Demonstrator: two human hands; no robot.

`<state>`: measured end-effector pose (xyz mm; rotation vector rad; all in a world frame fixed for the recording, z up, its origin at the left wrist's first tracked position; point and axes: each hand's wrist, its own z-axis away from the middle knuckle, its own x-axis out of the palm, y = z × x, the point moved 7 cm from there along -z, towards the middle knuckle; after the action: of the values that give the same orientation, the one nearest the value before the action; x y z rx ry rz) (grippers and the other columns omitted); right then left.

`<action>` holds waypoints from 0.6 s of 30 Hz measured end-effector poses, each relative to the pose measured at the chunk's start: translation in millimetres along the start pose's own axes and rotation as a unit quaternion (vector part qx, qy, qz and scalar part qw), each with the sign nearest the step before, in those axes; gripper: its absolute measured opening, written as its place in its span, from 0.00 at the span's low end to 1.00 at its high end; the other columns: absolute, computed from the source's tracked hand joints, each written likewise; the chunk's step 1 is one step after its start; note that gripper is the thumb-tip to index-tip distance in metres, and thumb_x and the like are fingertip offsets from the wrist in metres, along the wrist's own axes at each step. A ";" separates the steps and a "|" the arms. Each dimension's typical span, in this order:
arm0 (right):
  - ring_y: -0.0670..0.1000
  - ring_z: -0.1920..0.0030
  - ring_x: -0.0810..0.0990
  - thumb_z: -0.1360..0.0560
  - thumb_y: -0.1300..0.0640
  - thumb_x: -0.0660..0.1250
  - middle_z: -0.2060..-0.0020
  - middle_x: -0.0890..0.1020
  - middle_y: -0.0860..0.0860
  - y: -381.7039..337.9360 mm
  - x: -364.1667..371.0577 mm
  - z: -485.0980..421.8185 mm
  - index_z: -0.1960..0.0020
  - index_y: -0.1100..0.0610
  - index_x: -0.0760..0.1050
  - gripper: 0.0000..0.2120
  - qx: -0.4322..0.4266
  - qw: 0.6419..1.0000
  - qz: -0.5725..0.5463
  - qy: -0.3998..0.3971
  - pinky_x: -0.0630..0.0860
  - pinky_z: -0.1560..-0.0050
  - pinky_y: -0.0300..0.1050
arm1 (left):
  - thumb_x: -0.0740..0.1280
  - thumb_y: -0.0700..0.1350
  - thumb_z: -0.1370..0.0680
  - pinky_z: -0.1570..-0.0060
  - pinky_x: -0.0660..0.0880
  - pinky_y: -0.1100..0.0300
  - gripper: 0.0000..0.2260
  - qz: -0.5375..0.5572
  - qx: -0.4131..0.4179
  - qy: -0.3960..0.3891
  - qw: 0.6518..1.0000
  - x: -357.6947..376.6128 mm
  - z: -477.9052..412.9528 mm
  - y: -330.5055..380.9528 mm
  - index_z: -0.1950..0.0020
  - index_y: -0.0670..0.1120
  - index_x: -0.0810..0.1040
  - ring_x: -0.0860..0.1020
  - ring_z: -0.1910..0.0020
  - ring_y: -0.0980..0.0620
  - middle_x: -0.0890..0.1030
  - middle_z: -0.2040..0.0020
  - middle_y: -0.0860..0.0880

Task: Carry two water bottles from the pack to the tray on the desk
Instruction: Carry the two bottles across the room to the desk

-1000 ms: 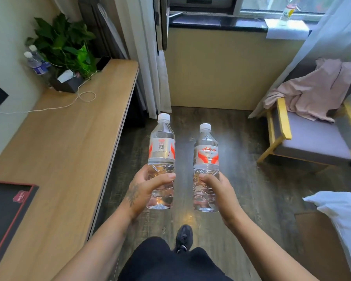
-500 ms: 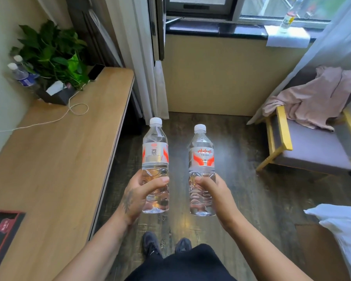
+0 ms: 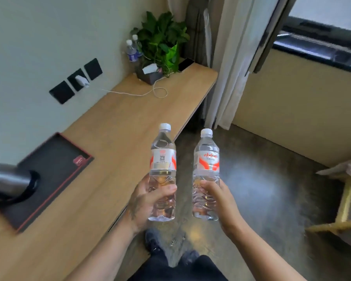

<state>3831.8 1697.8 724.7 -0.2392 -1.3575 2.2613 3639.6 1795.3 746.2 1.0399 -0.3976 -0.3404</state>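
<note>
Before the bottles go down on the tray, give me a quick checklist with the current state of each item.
1. Left hand grips left bottle: ok.
2. Right hand grips right bottle: ok.
3. Both caps on: ok.
4. Bottles upright and apart: ok.
5. Bare space on tray beside the kettle: ok.
6. Bottles over the tray: not ok, both hang off the desk edge.

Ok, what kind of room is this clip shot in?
Most likely a hotel or guest room. A long wooden desk runs along the wall and carries a black tray with a kettle on it, two spare bottles beside a potted plant, and a curtain hangs by the window.
</note>
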 end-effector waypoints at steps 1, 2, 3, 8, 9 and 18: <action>0.51 0.59 0.90 0.39 0.39 0.72 0.56 0.90 0.53 -1.0 17.4 -3.9 0.41 0.54 0.79 0.31 0.003 1.000 0.015 -0.024 0.87 0.58 0.42 | 0.83 0.54 0.36 0.58 0.84 0.60 0.18 0.006 0.005 0.023 1.000 -16.0 4.5 1.6 0.47 0.56 0.88 0.89 0.58 0.50 0.90 0.55 0.50; 0.50 0.59 0.89 0.39 0.39 0.72 0.55 0.90 0.55 -1.8 35.3 -7.6 0.40 0.55 0.79 0.32 0.005 0.998 0.031 -0.049 0.86 0.58 0.42 | 0.82 0.55 0.36 0.57 0.84 0.59 0.19 0.011 0.009 0.046 0.999 -31.9 9.2 2.9 0.46 0.56 0.88 0.89 0.57 0.50 0.90 0.55 0.50; 0.49 0.59 0.89 0.39 0.39 0.72 0.55 0.89 0.55 -2.5 53.4 -10.7 0.40 0.56 0.80 0.32 0.005 0.996 0.046 -0.074 0.86 0.57 0.42 | 0.82 0.56 0.36 0.56 0.84 0.59 0.20 0.017 0.013 0.068 0.997 -47.9 14.4 3.4 0.45 0.56 0.88 0.89 0.56 0.50 0.90 0.54 0.50; 0.48 0.58 0.88 0.38 0.39 0.72 0.55 0.89 0.53 -2.5 143.5 -20.0 0.40 0.54 0.80 0.31 0.001 0.980 0.104 -0.172 0.86 0.55 0.43 | 0.83 0.57 0.38 0.58 0.85 0.56 0.20 0.076 0.022 0.168 0.983 -124.4 45.6 3.6 0.47 0.59 0.88 0.90 0.56 0.49 0.91 0.53 0.50; 0.49 0.57 0.89 0.37 0.40 0.72 0.53 0.89 0.54 -1.6 161.1 -21.1 0.39 0.54 0.80 0.30 0.001 0.976 0.114 -0.186 0.86 0.54 0.44 | 0.83 0.56 0.38 0.59 0.85 0.58 0.19 0.086 0.023 0.184 0.979 -139.9 53.1 3.6 0.48 0.59 0.89 0.90 0.57 0.50 0.91 0.54 0.50; 0.50 0.58 0.89 0.34 0.38 0.72 0.55 0.90 0.52 7.3 298.9 -31.0 0.41 0.54 0.81 0.27 -0.009 0.941 0.189 -0.279 0.84 0.58 0.41 | 0.82 0.57 0.40 0.62 0.82 0.54 0.31 0.132 0.019 0.315 0.940 -264.3 99.5 -2.3 0.41 0.46 0.84 0.89 0.61 0.49 0.89 0.59 0.48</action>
<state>3582.8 1866.0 732.3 0.1733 -1.7290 2.7754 3360.4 1838.4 747.5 1.0577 0.0402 0.2465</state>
